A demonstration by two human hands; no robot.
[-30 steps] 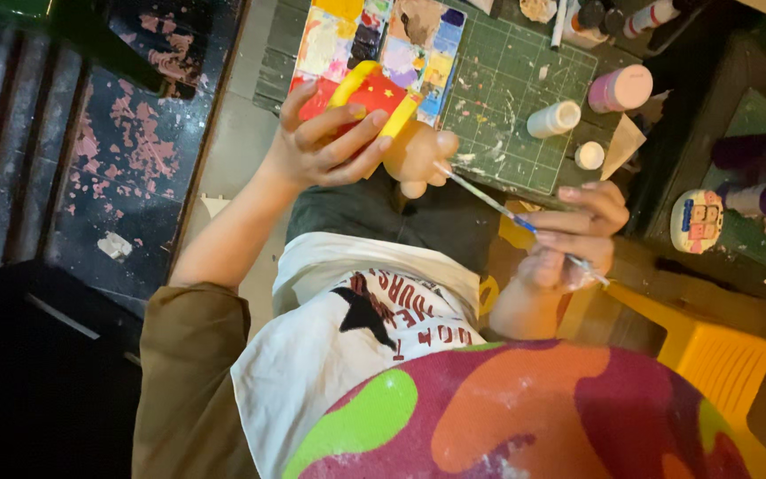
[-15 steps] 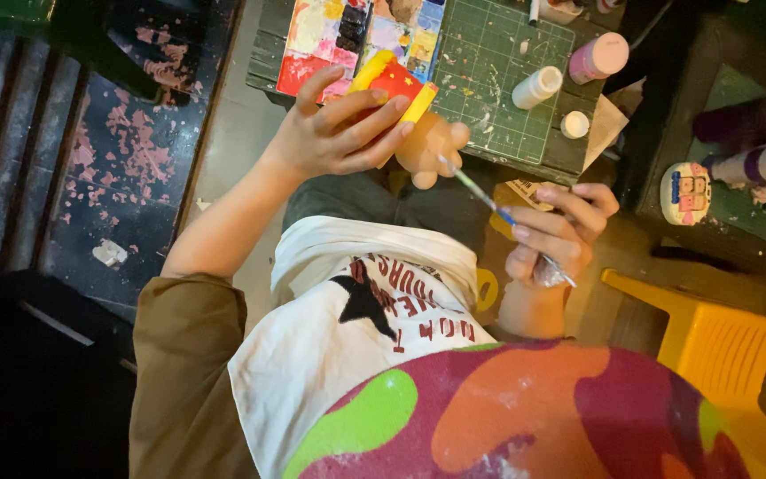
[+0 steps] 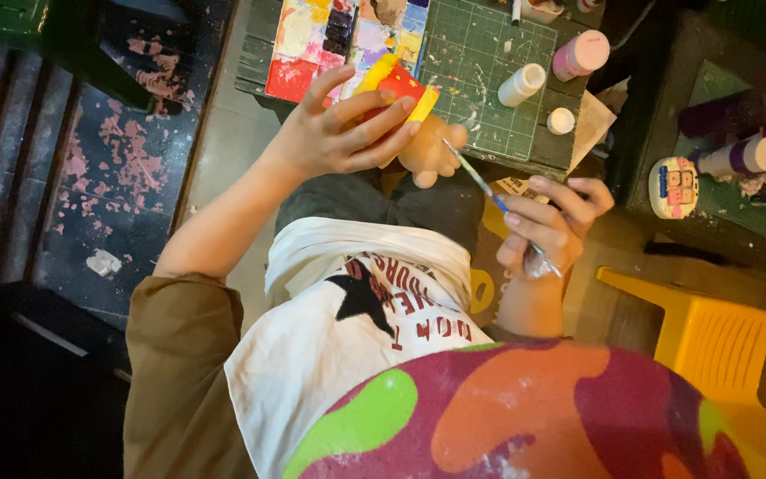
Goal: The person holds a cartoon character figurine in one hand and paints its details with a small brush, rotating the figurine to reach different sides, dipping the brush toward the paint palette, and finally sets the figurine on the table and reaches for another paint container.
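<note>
We paint a small figure above the desk (image 3: pixel 489 151).
Our left hand (image 3: pixel 343 133) fingers grip the figure (image 3: pixel 410 115); our right hand (image 3: pixel 551 226) fingers are closed on a thin brush (image 3: pixel 476 177).

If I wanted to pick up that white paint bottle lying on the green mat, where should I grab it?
Probably around the middle of the white paint bottle, coming down from above with fingers across its round sides. It lies tipped on the green cutting mat, so its cap is hard to reach, and the space over it looks free. The small white cap sits close by.
</note>
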